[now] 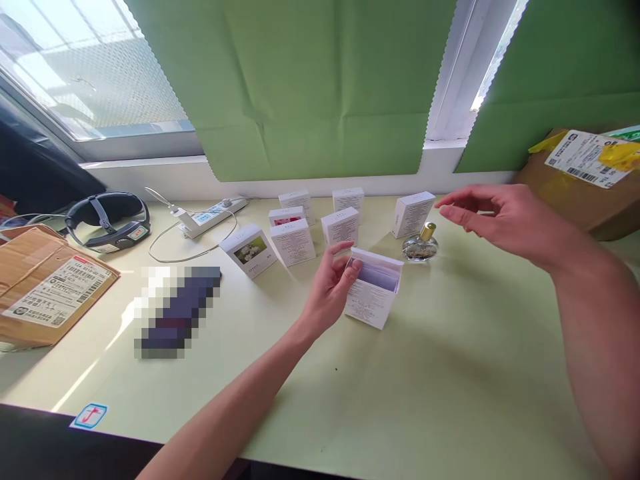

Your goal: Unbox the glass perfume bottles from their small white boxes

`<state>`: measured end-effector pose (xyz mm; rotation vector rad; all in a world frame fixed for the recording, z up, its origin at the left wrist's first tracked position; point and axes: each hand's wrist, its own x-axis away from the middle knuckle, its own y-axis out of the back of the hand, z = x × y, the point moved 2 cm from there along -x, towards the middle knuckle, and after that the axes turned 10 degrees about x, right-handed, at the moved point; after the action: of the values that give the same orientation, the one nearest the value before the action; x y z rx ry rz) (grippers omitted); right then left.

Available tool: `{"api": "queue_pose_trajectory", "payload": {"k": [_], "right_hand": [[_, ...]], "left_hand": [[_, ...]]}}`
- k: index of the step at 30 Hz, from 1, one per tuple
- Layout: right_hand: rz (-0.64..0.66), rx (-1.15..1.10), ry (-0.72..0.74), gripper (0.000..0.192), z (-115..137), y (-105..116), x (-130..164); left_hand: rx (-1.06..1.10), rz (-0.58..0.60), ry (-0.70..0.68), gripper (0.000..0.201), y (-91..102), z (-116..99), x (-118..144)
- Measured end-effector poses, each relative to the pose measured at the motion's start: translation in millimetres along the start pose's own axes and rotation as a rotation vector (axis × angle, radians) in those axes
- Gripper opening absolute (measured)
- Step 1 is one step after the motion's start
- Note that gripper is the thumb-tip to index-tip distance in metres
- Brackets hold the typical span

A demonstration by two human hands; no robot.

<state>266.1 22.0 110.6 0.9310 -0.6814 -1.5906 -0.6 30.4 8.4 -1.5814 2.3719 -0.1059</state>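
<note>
Our left hand [327, 287] is gripping the open box [369, 305] mid-frame, ideally without crushing; our right hand [500, 212] is hovering empty, upper-right.

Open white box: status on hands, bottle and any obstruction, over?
Left hand holding open white box. Right hand empty, raised near glass bottle. Bottle upright; another white box close behind.

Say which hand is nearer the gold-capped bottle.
Right: the right hand hovers right of the bottle, not touching; the left hand, farther off to its left, holds an open white box.
</note>
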Motion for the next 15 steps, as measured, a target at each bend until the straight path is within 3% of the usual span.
{"api": "queue_pose_trajectory", "payload": {"k": [1,5,7,11,15], "right_hand": [[-0.029,0.019,-0.037,0.043,-14,1,-4],[0.251,0.021,-0.037,0.058,-59,-22,-16],[0.322,0.033,-0.016,0.057,-72,-37,-19],[0.348,0.020,0.034,0.052,-78,-56,-22],[0.306,0.052,0.031,0.056,-80,-62,-27]], "left_hand": [[-0.001,-0.011,0.004,0.042,0.7,-1,-1],[-0.023,-0.005,0.001,0.039,0.8,-4,0],[-0.054,0.006,0.023,0.034,0.7,-6,1],[-0.106,0.006,0.105,0.020,1.7,-7,3],[-0.064,-0.026,0.098,0.025,2.4,-8,3]]}}
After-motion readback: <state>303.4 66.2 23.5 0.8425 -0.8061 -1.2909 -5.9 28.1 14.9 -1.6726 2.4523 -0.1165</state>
